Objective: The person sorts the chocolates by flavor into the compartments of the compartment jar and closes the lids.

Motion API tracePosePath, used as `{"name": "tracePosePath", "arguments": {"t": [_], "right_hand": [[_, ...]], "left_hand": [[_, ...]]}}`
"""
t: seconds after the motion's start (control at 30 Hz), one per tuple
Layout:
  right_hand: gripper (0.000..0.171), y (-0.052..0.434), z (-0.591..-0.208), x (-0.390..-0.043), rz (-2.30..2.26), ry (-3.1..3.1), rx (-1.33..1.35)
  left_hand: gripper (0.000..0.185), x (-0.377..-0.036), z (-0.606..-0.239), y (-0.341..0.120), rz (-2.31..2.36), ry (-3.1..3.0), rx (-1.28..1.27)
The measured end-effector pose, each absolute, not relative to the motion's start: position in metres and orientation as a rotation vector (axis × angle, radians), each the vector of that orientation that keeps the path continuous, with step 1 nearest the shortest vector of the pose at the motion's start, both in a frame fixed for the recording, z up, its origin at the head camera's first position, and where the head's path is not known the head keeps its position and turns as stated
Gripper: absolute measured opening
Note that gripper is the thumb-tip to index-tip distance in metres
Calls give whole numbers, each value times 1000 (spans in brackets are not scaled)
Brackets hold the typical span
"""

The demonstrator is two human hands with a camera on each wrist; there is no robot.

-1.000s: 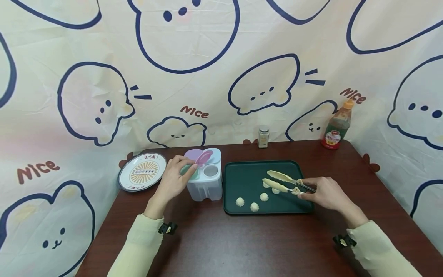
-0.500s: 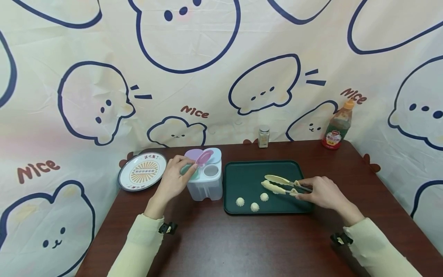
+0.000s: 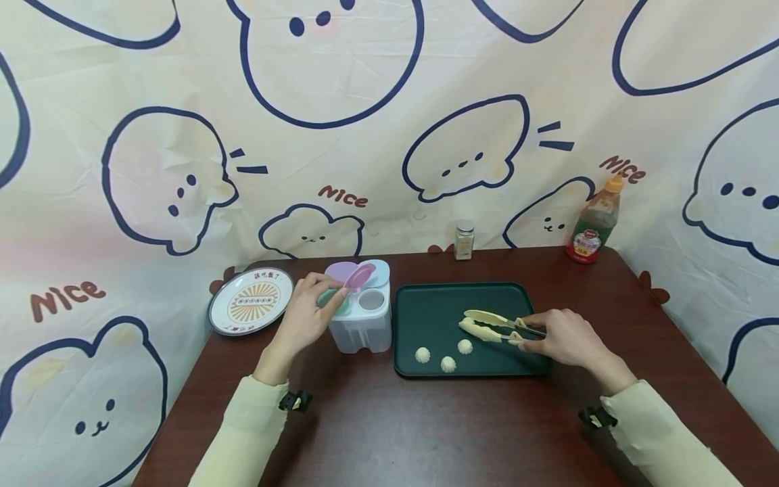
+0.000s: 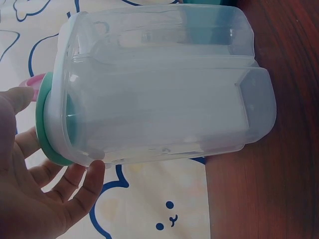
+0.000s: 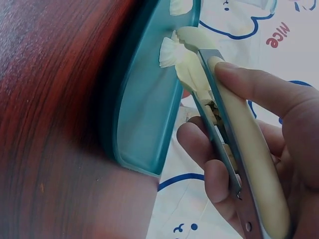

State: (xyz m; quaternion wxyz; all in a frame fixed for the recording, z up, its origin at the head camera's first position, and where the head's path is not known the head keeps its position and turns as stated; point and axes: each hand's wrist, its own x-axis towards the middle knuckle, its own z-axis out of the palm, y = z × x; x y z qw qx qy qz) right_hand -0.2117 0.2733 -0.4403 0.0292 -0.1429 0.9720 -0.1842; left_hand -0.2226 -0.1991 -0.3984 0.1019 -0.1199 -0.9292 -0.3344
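My left hand [image 3: 304, 312] pinches a pink lid [image 3: 360, 276] between thumb and fingers, tilted up over a clear storage container [image 3: 362, 333]. The round opening at the container's front right is uncovered. In the left wrist view its green lid [image 4: 43, 119] lies close to the fingers. On the right, my right hand [image 3: 570, 340] grips yellow-tipped food tongs [image 3: 481, 331] low over a dark green tray [image 3: 450, 297]. Between the tong tips sits a small white pleated bun [image 5: 170, 53], seen in the right wrist view. Other buns [image 3: 448, 364] lie on the tray's front left.
A patterned plate [image 3: 252, 302] leans at the table's left edge, next to the left hand. At the back stand a small spice jar [image 3: 464, 242] and a sauce bottle [image 3: 593, 223] with an orange cap. A printed cloth [image 3: 365, 162] hangs behind the brown table [image 3: 414, 433].
The right hand has shifted slightly left, and the tong tips have come closer together around the buns at the tray's middle. My left hand and the pink lid have stayed put.
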Motion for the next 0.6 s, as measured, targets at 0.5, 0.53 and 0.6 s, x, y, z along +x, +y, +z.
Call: {"name": "tracePosePath", "arguments": {"t": [0.5, 0.53, 0.6], "right_hand": [[51, 272, -434, -210, -682, 3008, -459], [51, 272, -433, -210, -690, 3013, -466], [51, 270, -432, -210, -711, 3022, -476]], "left_hand": [[49, -222, -397, -200, -1001, -2752, -349], [49, -222, -398, -200, -999, -2753, -349], [49, -223, -398, -200, -996, -2755, -349]]}}
